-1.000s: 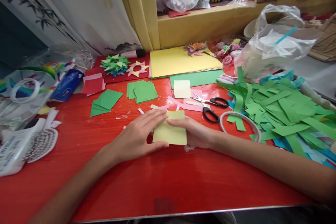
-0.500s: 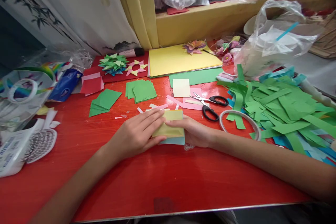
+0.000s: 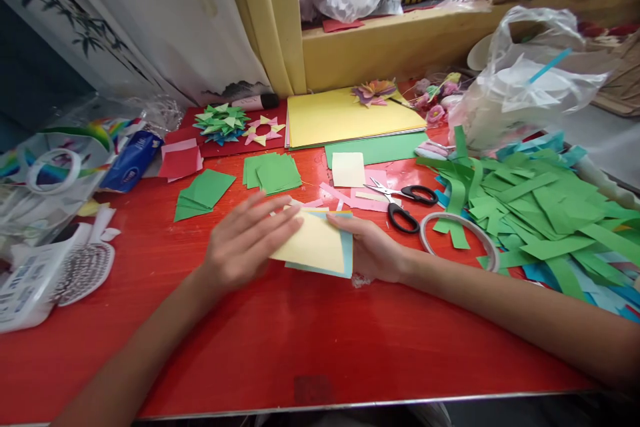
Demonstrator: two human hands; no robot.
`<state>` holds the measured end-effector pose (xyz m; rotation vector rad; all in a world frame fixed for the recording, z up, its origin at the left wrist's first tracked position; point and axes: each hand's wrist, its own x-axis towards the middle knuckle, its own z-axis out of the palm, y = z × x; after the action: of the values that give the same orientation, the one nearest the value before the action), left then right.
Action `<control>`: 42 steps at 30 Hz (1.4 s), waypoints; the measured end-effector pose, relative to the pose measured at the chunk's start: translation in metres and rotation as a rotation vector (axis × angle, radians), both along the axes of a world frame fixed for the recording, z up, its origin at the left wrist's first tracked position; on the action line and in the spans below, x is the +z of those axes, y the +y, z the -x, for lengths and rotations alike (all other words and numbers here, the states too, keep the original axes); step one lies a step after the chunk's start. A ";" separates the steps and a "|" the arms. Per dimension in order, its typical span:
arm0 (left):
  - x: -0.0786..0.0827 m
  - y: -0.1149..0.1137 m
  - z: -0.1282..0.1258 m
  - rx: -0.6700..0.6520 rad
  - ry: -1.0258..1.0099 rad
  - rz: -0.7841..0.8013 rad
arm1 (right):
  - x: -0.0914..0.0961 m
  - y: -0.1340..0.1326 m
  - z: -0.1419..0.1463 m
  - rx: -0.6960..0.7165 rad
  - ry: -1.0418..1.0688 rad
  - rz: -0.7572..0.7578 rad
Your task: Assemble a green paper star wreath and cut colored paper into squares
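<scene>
Left hand [image 3: 250,240]: on cream sheet [image 3: 315,243], grip unclear. Right hand [image 3: 377,247]: gripping light-blue paper [image 3: 348,250] beneath. Far left of fingers: blue packet [image 3: 135,155], lettering [image 3: 130,177] illegible.

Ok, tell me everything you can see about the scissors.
The scissors have two black handle loops, plastic by the look, and silvery, metal-looking blades. They lie slightly open on the red table, unheld, tips pointing leftward, blades over pink and cream paper scraps. A pale ring like a tape roll lies close on the right.
</scene>
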<state>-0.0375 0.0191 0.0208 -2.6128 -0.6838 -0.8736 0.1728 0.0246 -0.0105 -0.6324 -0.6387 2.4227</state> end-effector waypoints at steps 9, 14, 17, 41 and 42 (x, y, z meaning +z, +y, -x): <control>-0.009 0.024 0.020 0.324 -0.118 0.051 | 0.009 -0.002 -0.004 0.016 -0.058 -0.012; -0.015 0.032 0.030 0.354 0.054 -0.034 | 0.010 -0.003 -0.004 0.015 -0.056 -0.007; -0.016 0.033 0.033 0.355 0.037 -0.036 | 0.010 -0.003 -0.004 0.010 -0.070 0.001; -0.001 -0.010 -0.018 -0.111 0.170 0.321 | 0.001 0.001 0.001 -0.059 -0.036 0.021; -0.001 -0.010 -0.018 -0.112 0.165 0.343 | 0.001 0.001 0.001 -0.056 -0.029 0.016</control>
<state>-0.0200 0.0087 0.0203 -3.0117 -0.7000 -0.6039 0.1722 0.0257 -0.0099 -0.6841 -0.6062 2.3729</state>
